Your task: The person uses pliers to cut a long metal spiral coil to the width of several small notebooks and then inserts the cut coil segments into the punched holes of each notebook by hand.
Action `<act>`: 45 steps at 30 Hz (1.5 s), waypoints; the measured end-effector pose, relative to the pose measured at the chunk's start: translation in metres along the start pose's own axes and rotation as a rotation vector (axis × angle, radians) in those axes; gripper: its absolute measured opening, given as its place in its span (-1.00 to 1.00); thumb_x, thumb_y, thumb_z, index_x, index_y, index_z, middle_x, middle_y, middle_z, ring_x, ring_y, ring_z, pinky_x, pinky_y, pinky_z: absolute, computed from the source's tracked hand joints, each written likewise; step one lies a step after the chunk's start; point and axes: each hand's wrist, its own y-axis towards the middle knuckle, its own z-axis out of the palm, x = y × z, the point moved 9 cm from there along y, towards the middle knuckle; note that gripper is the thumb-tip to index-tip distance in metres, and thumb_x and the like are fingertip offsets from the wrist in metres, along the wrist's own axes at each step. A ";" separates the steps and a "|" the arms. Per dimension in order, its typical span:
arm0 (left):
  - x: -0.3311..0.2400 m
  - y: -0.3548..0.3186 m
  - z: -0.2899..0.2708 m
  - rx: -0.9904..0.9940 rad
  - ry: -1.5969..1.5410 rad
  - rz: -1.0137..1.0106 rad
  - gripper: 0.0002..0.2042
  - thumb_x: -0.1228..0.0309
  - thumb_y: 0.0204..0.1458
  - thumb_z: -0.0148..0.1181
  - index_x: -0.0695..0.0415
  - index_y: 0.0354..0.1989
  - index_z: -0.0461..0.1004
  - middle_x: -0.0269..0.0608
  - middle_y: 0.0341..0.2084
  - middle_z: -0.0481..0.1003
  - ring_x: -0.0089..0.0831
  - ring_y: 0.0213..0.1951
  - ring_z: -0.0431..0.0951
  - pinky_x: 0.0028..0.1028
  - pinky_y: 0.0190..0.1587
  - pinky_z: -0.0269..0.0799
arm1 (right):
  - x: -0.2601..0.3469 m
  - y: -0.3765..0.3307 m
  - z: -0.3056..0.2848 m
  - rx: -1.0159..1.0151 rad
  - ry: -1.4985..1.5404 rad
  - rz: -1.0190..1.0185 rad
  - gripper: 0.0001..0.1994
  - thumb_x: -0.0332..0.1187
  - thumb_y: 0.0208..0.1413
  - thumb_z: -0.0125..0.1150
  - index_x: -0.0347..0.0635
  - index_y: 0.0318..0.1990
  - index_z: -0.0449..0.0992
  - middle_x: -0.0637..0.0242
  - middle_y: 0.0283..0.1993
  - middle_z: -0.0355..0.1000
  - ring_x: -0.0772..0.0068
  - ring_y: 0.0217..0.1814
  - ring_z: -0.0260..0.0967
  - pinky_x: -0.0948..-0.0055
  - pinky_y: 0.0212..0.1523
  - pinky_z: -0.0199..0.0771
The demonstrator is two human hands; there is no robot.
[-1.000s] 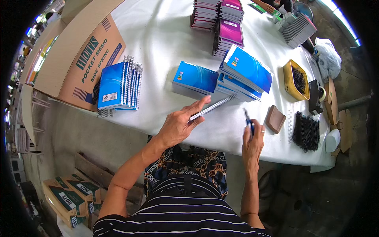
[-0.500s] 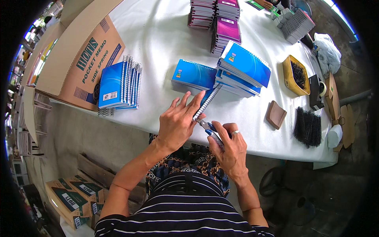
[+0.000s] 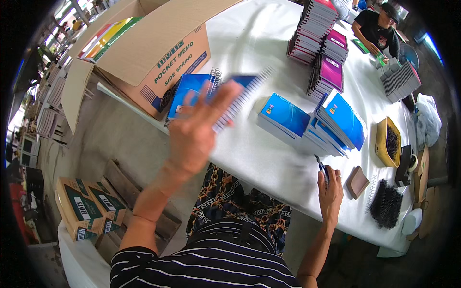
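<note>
My left hand [image 3: 194,139], smeared by motion, is closed on a blue spiral notebook [image 3: 245,91] and holds it tilted above the table. Just beyond it, by the carton, is a pile of blue spiral notebooks [image 3: 189,91], partly covered by my fingers. My right hand [image 3: 330,194] is closed round small pliers [image 3: 322,168] with dark blue grips, low over the table's front edge. Ahead of the pliers lie a stack of blue notebooks [image 3: 283,113] and a taller, leaning stack of blue notebooks [image 3: 343,120].
An open cardboard carton [image 3: 177,67] stands at the left. Purple notebooks [image 3: 329,72] are stacked at the back. To the right are a yellow tub [image 3: 382,144], a brown dish [image 3: 357,183] and black wire coils [image 3: 385,204]. A person [image 3: 377,31] works at the far right.
My left hand has carried the spiral notebook left toward the pile by the carton. My right hand has moved right with the pliers, away from the notebook's coil. The view has shifted.
</note>
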 end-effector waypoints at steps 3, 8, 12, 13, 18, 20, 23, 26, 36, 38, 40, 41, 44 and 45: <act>0.059 0.004 -0.017 -0.023 -0.007 -0.083 -0.42 0.47 -0.04 0.25 0.00 0.26 0.38 -0.21 0.17 0.44 -0.19 0.25 0.39 -0.20 0.27 0.26 | 0.010 -0.005 0.000 -0.204 -0.491 -0.289 -0.51 -0.36 0.09 0.32 -0.12 0.19 0.37 0.09 0.13 0.34 0.02 0.13 0.34 0.21 0.08 0.39; 0.096 0.001 -0.001 0.069 -1.084 -0.094 -0.33 0.15 -0.05 0.28 0.13 0.28 0.34 -0.13 0.27 0.34 -0.14 0.30 0.31 -0.17 0.34 0.17 | 0.058 0.025 0.028 -0.049 0.770 -0.100 -0.12 -0.45 -0.24 0.56 -0.19 0.30 0.19 0.13 0.34 0.17 0.16 0.39 0.15 0.14 0.32 0.25; 0.110 -0.006 0.027 0.117 -1.252 -0.097 -0.34 0.10 0.13 0.05 0.16 0.36 0.12 0.00 0.38 0.11 -0.05 0.37 0.14 -0.15 0.39 0.04 | 0.193 0.054 0.042 0.304 1.497 -0.414 -0.12 -0.41 -0.18 0.54 -0.22 0.34 0.17 0.17 0.40 0.16 0.20 0.49 0.02 0.16 0.47 -0.07; 0.112 -0.006 0.025 0.127 -1.249 -0.136 -0.37 0.12 0.18 -0.02 0.12 0.39 0.06 -0.02 0.40 0.07 -0.04 0.38 0.12 -0.16 0.39 0.04 | 0.211 0.056 0.054 0.422 1.485 -0.378 -0.40 -0.57 -0.07 0.40 -0.23 0.20 0.39 0.15 0.28 0.35 0.16 0.36 0.24 0.19 0.43 0.05; 0.166 -0.010 0.039 0.058 -1.306 -0.575 -0.39 0.23 0.28 -0.06 0.13 0.45 -0.05 -0.04 0.42 0.03 -0.17 0.40 0.11 -0.28 0.38 0.05 | 0.299 0.082 0.037 -0.089 0.816 -0.904 -0.55 -0.58 0.02 0.29 -0.19 0.13 0.48 0.13 0.28 0.35 0.15 0.27 0.35 0.06 0.26 0.33; 0.199 -0.026 0.050 0.050 -1.483 -0.856 -0.38 0.40 0.17 0.16 0.27 0.38 0.11 -0.05 0.39 0.11 -0.27 0.38 0.15 -0.33 0.38 0.08 | 0.326 0.074 0.059 -0.118 0.506 -1.015 -0.59 -0.50 0.06 0.27 -0.16 0.11 0.50 0.14 0.26 0.35 0.14 0.31 0.29 -0.02 0.33 0.21; 0.206 -0.042 0.053 0.218 -1.012 -0.707 -0.37 0.43 0.17 0.15 0.30 0.39 0.06 -0.02 0.35 0.18 -0.35 0.34 0.19 -0.38 0.37 0.06 | 0.335 0.055 0.100 0.164 0.392 -1.028 -0.64 -0.30 0.07 0.27 -0.06 0.06 0.54 0.17 0.25 0.34 0.13 0.39 0.15 -0.16 0.40 -0.02; 0.222 -0.063 0.067 0.241 -0.972 -0.779 -0.34 0.53 0.10 0.20 0.34 0.38 0.07 -0.03 0.30 0.26 -0.40 0.32 0.21 -0.41 0.34 0.10 | 0.291 0.059 0.078 0.128 0.443 -0.877 -0.59 -0.36 0.01 0.35 0.03 0.08 0.55 0.25 0.25 0.37 0.14 0.35 0.22 -0.04 0.37 0.10; 0.180 -0.033 0.040 0.192 -0.075 -0.507 -0.51 0.53 0.11 0.18 0.11 0.26 0.36 -0.03 0.33 0.24 -0.22 0.38 0.17 -0.31 0.35 0.13 | 0.146 0.094 0.097 -0.097 0.064 -0.507 -0.63 -0.56 -0.07 0.24 -0.32 -0.02 0.50 0.08 0.08 0.43 0.02 0.14 0.35 0.16 0.12 0.40; 0.152 -0.029 0.020 0.076 -0.093 -0.408 -0.57 0.46 0.14 0.17 0.03 0.23 0.41 -0.02 0.30 0.27 -0.03 0.35 0.19 -0.20 0.31 0.20 | 0.145 0.089 0.103 -0.201 -0.060 -0.642 -0.64 -0.59 -0.09 0.14 -0.40 -0.04 0.49 0.05 0.04 0.43 0.06 0.09 0.37 0.19 0.10 0.42; 0.111 -0.018 0.001 0.006 -0.085 -0.258 -0.57 0.49 0.15 0.14 0.04 0.23 0.41 -0.05 0.29 0.29 -0.04 0.35 0.20 -0.21 0.32 0.19 | 0.142 0.086 0.107 -0.162 -0.105 -0.674 -0.64 -0.59 -0.09 0.11 -0.42 -0.05 0.48 0.04 0.03 0.43 0.07 0.06 0.37 0.19 0.10 0.41; 0.096 -0.018 -0.004 -0.008 -0.127 -0.221 -0.57 0.52 0.15 0.14 0.11 0.22 0.40 -0.05 0.29 0.30 -0.08 0.35 0.21 -0.25 0.32 0.18 | 0.144 0.087 0.101 -0.207 -0.108 -0.696 -0.66 -0.59 -0.10 0.13 -0.37 -0.08 0.51 0.08 -0.03 0.47 0.10 -0.04 0.41 0.24 0.01 0.47; 0.057 -0.025 0.001 0.004 -0.424 -0.192 -0.57 0.56 0.15 0.13 0.25 0.23 0.37 -0.03 0.27 0.32 -0.17 0.34 0.25 -0.31 0.32 0.16 | 0.138 0.101 0.098 -0.087 0.029 -0.608 -0.67 -0.62 -0.14 0.14 -0.30 -0.13 0.54 0.16 -0.14 0.50 0.12 -0.15 0.44 0.29 -0.14 0.53; 0.049 -0.033 0.018 0.052 -0.631 -0.240 -0.56 0.54 0.16 0.14 0.27 0.25 0.35 0.00 0.27 0.32 -0.16 0.33 0.27 -0.31 0.31 0.16 | 0.138 0.106 0.092 -0.109 0.108 -0.587 -0.70 -0.64 -0.12 0.16 -0.29 -0.16 0.56 0.19 -0.16 0.52 0.14 -0.19 0.45 0.29 -0.19 0.52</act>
